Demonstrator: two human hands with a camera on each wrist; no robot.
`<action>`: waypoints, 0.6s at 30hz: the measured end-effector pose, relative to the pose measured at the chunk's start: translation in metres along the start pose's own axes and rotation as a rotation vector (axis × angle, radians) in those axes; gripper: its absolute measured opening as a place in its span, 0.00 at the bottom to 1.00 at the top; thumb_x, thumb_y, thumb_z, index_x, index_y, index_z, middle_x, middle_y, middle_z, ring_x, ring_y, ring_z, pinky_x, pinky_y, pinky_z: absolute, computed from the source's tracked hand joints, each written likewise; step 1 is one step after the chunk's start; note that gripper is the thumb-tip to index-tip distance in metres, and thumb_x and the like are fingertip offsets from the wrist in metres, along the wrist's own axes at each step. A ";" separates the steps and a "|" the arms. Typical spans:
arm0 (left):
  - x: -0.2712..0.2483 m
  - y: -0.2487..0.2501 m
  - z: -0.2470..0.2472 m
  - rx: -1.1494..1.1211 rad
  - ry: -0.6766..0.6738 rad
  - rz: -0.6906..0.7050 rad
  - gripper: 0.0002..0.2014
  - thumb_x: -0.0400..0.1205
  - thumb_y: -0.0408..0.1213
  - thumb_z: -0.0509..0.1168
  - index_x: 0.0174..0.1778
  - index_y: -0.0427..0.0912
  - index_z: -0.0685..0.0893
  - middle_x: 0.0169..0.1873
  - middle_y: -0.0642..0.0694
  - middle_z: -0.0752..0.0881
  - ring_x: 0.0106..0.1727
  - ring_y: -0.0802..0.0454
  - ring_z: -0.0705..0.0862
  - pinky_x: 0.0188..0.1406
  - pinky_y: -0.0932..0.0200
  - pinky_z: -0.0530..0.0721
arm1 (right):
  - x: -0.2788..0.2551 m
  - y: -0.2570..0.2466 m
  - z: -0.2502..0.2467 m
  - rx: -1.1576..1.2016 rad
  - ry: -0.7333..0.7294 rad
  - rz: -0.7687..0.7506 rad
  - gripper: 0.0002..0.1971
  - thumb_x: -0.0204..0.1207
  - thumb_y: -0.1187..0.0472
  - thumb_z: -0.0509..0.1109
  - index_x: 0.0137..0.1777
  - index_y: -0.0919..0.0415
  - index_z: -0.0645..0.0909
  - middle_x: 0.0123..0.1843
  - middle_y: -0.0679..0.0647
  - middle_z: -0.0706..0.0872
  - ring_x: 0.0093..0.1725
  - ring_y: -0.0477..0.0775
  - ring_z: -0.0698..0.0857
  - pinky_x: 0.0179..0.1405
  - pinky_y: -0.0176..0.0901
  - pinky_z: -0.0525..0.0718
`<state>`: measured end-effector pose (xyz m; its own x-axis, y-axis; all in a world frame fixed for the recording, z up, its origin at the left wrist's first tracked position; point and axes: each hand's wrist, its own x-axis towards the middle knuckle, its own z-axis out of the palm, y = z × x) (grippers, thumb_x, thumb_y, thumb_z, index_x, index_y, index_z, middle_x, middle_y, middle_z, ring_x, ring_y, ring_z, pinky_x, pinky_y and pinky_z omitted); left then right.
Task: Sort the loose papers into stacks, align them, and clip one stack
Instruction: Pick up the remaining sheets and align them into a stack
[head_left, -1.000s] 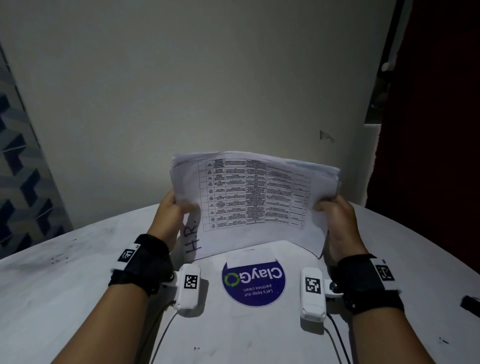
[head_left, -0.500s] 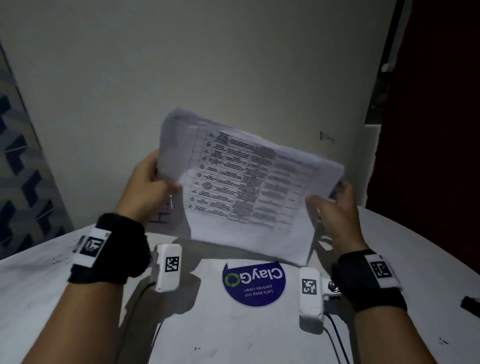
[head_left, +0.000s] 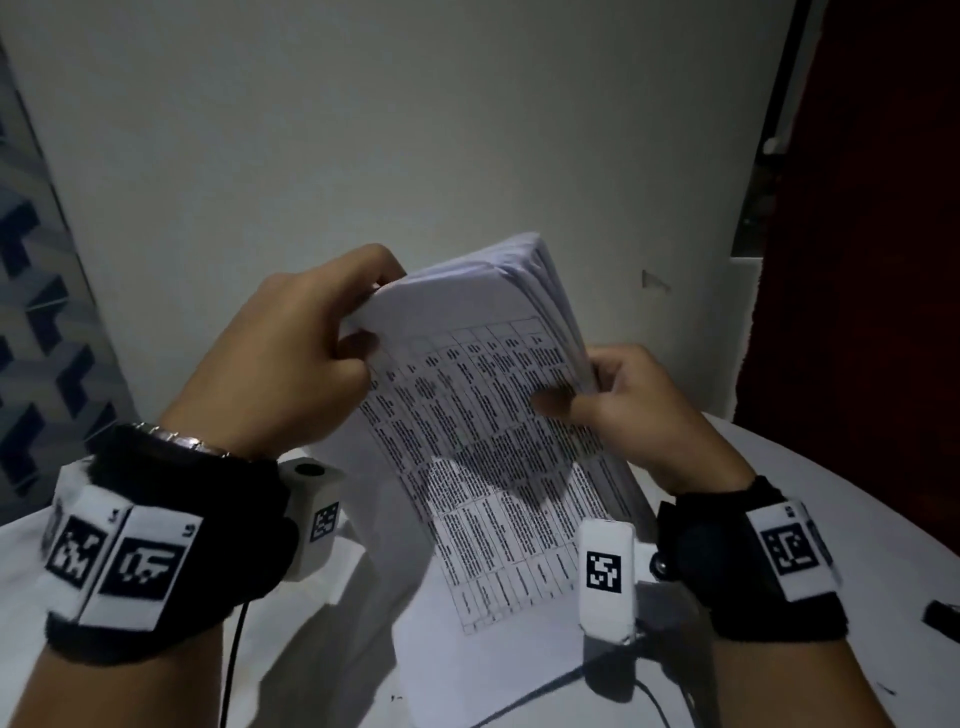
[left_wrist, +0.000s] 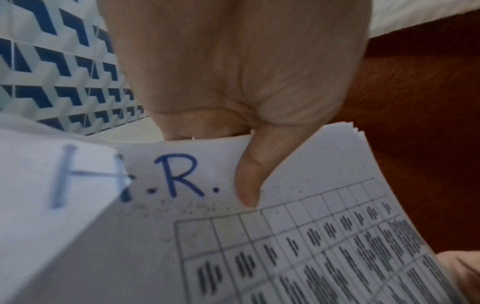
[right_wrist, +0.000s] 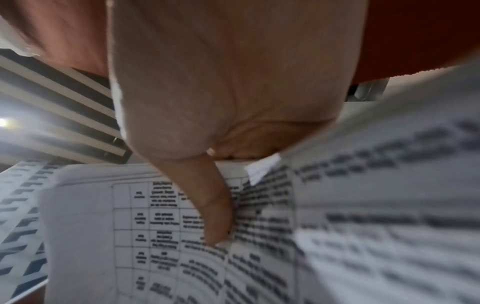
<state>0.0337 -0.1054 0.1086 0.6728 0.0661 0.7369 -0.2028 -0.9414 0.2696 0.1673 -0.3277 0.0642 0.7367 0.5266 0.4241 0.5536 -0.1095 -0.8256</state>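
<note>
Both hands hold a stack of printed papers (head_left: 483, 415) up over the round white table (head_left: 78, 561), standing on a short edge and tilted. Its top sheet carries a printed table. My left hand (head_left: 291, 353) grips the upper left corner, thumb on the front; the left wrist view shows that thumb (left_wrist: 249, 181) beside blue handwritten "H.R." on the stack (left_wrist: 259, 246). My right hand (head_left: 628, 410) pinches the right edge, thumb (right_wrist: 215, 216) pressed on the printed sheet (right_wrist: 155, 226). Another white sheet (head_left: 467, 665) lies flat on the table below.
A small black object (head_left: 943, 616) lies on the table at the far right. A pale wall stands behind the table, a blue patterned panel (head_left: 36, 338) at the left and a dark red surface (head_left: 857, 260) at the right.
The stack has been lifted off the table and turned from landscape to standing on a short edge. My left hand rose and swung right; the round blue sticker is now covered.
</note>
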 end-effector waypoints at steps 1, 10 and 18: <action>0.001 -0.003 0.003 0.016 0.083 0.014 0.17 0.75 0.24 0.71 0.53 0.51 0.81 0.41 0.52 0.85 0.46 0.43 0.81 0.40 0.52 0.76 | 0.000 0.001 0.001 0.021 0.030 -0.010 0.11 0.76 0.70 0.78 0.46 0.51 0.94 0.50 0.59 0.95 0.55 0.63 0.92 0.64 0.71 0.85; 0.009 -0.046 0.056 -1.025 0.036 -0.609 0.31 0.70 0.26 0.79 0.71 0.35 0.82 0.61 0.42 0.93 0.67 0.39 0.89 0.61 0.48 0.87 | 0.004 0.007 0.008 0.370 0.295 0.026 0.14 0.78 0.74 0.73 0.49 0.53 0.90 0.48 0.49 0.96 0.53 0.51 0.93 0.54 0.43 0.90; 0.012 -0.014 0.081 -0.614 0.446 -0.316 0.21 0.80 0.24 0.74 0.46 0.61 0.81 0.44 0.62 0.88 0.44 0.69 0.87 0.37 0.75 0.83 | 0.010 0.000 0.047 0.231 0.568 -0.123 0.09 0.82 0.66 0.73 0.46 0.50 0.87 0.39 0.42 0.90 0.39 0.33 0.87 0.38 0.23 0.81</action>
<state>0.1025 -0.1179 0.0636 0.4437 0.5445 0.7118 -0.4917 -0.5161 0.7013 0.1568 -0.2826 0.0506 0.7995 -0.0131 0.6005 0.5960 0.1416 -0.7904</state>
